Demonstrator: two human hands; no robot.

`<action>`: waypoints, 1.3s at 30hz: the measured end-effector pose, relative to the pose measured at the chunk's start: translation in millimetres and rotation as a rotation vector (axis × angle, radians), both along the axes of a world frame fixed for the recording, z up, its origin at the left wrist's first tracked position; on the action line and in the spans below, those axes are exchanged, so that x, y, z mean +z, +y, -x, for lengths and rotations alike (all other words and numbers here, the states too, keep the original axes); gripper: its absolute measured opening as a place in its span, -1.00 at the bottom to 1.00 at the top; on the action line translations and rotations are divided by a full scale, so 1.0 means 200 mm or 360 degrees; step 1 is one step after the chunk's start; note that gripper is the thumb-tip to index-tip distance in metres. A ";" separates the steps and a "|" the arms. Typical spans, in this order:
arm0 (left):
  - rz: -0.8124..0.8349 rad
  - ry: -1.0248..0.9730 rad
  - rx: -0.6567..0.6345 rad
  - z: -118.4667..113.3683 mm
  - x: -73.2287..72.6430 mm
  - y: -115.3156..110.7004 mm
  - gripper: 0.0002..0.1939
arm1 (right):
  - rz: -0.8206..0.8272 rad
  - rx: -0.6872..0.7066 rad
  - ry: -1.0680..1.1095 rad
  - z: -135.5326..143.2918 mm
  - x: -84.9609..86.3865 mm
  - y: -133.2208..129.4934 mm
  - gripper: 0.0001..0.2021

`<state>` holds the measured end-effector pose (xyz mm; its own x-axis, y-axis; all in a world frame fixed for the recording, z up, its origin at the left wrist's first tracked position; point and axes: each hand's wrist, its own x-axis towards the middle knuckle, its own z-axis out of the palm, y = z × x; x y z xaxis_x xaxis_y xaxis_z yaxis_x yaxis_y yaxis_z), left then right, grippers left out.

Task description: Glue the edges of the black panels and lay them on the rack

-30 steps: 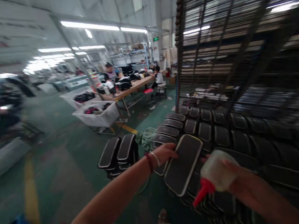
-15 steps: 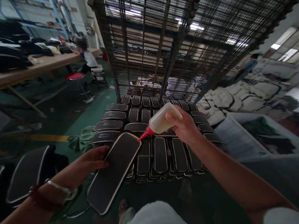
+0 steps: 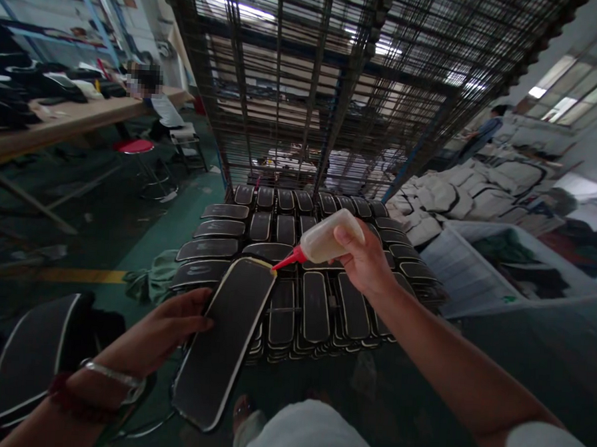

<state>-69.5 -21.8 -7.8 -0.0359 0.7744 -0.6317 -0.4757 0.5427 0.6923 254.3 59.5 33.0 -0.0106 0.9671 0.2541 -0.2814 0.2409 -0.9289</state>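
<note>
My left hand (image 3: 183, 321) grips a long dark panel (image 3: 227, 340) with rounded corners and a pale edge by its left side, thumb on top and the other fingers partly hidden beneath. The panel is tilted, its upper end pointing away from me. In my right hand (image 3: 364, 257) is a translucent squeeze bottle (image 3: 332, 237) with a red pointed nozzle, held on a slant. The nozzle tip is at the panel's upper right corner, where a yellowish line runs along the edge. Beyond the panel, similar dark panels (image 3: 317, 308) lie in stacked rows.
A tall wire rack (image 3: 296, 83) rises behind the rows. More dark pieces (image 3: 34, 356) sit at lower left, near a green cloth (image 3: 150, 276). On the right are a white bin (image 3: 461, 272) and piled pale pieces (image 3: 455, 188). A person sits by the table (image 3: 99, 109), near a red stool (image 3: 134, 147).
The nozzle tip has moved slightly along the panel's upper edge to its right corner. Both hands keep their hold. The whole view has shifted a little.
</note>
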 end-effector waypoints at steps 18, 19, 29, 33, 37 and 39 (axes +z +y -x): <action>0.0009 -0.0291 0.0020 -0.03 -0.02 0.01 -0.16 | 0.0140 -0.0004 0.0093 0.04 -0.14 -0.20 -0.48; 0.0008 -0.0264 0.0030 -0.04 -0.02 0.01 -0.18 | 0.0151 0.0001 0.0093 0.05 -0.15 -0.21 -0.48; -0.0039 -0.0185 0.0041 -0.06 -0.04 0.01 -0.36 | 0.0107 0.0079 0.0015 0.07 -0.26 -0.37 -0.49; -0.0213 -0.0052 -0.0268 -0.01 -0.09 0.02 -0.52 | 0.0015 0.0267 -0.0036 0.05 -0.33 -0.42 -0.48; -0.0311 0.0019 -0.0385 0.03 -0.11 0.01 -0.56 | -0.0071 0.0425 -0.0031 0.03 -0.36 -0.49 -0.49; -0.0318 0.0039 -0.0381 0.03 -0.12 0.02 -0.57 | -0.0105 0.0459 -0.0045 0.03 -0.35 -0.53 -0.49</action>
